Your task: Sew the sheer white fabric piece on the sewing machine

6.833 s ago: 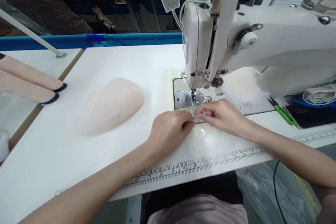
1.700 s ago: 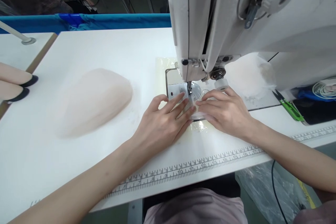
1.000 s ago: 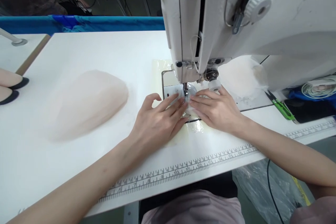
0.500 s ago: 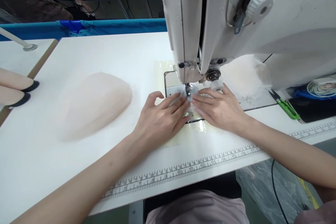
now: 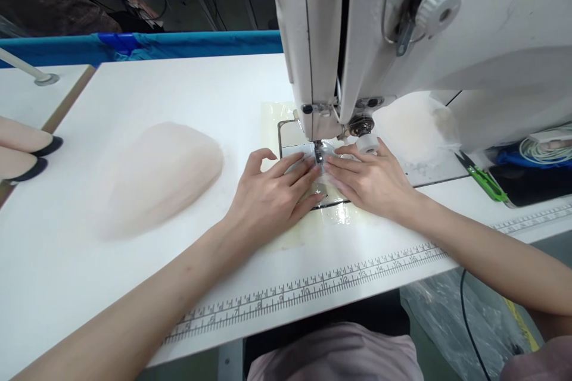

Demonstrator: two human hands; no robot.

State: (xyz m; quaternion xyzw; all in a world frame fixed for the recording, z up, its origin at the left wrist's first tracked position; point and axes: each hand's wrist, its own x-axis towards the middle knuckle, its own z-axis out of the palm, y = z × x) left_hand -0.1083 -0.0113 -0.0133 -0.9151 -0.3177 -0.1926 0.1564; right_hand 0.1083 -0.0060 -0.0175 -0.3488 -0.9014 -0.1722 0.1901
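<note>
My left hand (image 5: 274, 196) lies palm down just left of the presser foot (image 5: 318, 152), its fingers stretched toward it and the thumb bent outward. On the other side, my right hand (image 5: 370, 178) rests with its fingers extended toward the foot. Under the fingertips of both hands is a small piece of thin, see-through material (image 5: 329, 152), mostly covered by them. The needle area belongs to a white sewing machine (image 5: 308, 41). A shiny metal plate (image 5: 294, 133) shows beneath the left fingers.
A sheer pale cloth piece (image 5: 174, 184) lies left, with another pale pile (image 5: 413, 125) behind my right hand. Green thread snips (image 5: 487, 183) lie beside a dark flat object (image 5: 536, 184). A printed ruler (image 5: 304, 293) follows the table's front edge. Two black-tipped beige shapes (image 5: 31, 155) stick in from the left.
My left hand's fingers have shifted slightly beside the presser foot, with a little more gap near the lower fingertips. The right hand stays almost in place. The whole view has slid slightly.
</note>
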